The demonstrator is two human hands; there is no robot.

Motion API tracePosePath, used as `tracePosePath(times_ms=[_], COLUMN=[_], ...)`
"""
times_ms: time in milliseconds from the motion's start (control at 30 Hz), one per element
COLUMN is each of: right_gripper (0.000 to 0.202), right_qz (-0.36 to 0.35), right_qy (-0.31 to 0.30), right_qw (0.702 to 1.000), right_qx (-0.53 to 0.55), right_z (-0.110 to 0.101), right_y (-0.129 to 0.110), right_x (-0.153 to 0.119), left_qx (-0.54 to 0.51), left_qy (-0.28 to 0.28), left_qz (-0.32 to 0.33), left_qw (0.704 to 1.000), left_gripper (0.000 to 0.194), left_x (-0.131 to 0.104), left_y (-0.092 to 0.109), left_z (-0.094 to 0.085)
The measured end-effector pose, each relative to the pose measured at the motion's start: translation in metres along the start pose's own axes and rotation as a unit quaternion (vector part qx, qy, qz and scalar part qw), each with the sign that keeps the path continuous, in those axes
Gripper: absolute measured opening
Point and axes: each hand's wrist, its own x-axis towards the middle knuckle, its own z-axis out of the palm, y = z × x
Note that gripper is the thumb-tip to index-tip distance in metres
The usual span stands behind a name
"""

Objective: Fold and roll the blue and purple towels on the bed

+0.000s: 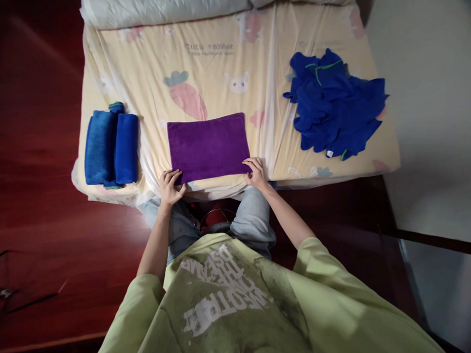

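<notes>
A purple cloth (209, 146) lies flat as a rectangle on the patterned bed sheet (224, 63), close to the front edge. At its near left corner, my left hand (171, 187) pinches the cloth between thumb and fingers. My right hand (255, 172) grips the near right corner in the same way. Rolled or folded blue cloths (126, 149) sit side by side at the left end of the bed. On the right lies a loose, crumpled heap of blue cloths (333, 106) with green edging and a small white tag.
A thick pale quilt (175, 7) runs along the far edge of the bed. My knees are against the near edge. A thin black metal frame (6, 293) stands on the dark red floor at the left. A pale wall is at the right.
</notes>
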Motion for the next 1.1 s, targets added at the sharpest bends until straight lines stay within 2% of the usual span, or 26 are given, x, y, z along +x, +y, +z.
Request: tracePosePath(times_ms=[200, 433, 633, 767, 900, 1000, 1100], right_gripper=[0.051, 0.060, 0.065, 0.062, 0.058, 0.051, 0.035], right_qz=[-0.011, -0.010, 0.023, 0.050, 0.045, 0.046, 0.074], right_qy=[-0.009, -0.026, 0.010, 0.047, 0.074, 0.098, 0.115], right_qw=[1.000, 0.999, 1.000, 0.998, 0.996, 0.993, 0.990], right_qx=[-0.008, -0.017, 0.000, 0.010, 0.030, 0.041, 0.041], right_z=[-0.003, -0.003, 0.001, 0.003, 0.005, 0.008, 0.013], right_y=[-0.004, -0.005, -0.004, -0.002, 0.001, 0.005, 0.009], right_x=[0.002, 0.001, 0.001, 0.003, 0.003, 0.002, 0.000], left_qx=[-0.008, -0.032, -0.051, -0.079, -0.088, -0.094, -0.101], left_qy=[0.023, 0.031, 0.034, 0.050, 0.060, 0.069, 0.083], left_qz=[-0.012, -0.016, -0.032, -0.045, -0.069, -0.079, -0.099], left_qw=[1.000, 0.999, 0.998, 0.995, 0.992, 0.990, 0.987], left_gripper=[0.045, 0.045, 0.053, 0.051, 0.047, 0.042, 0.029], left_x=[0.000, 0.001, 0.003, 0.003, 0.005, 0.005, 0.005], left_y=[-0.004, -0.007, -0.003, -0.001, -0.001, -0.004, -0.009], left_z=[0.004, 0.004, 0.002, 0.002, 0.002, 0.003, 0.006])
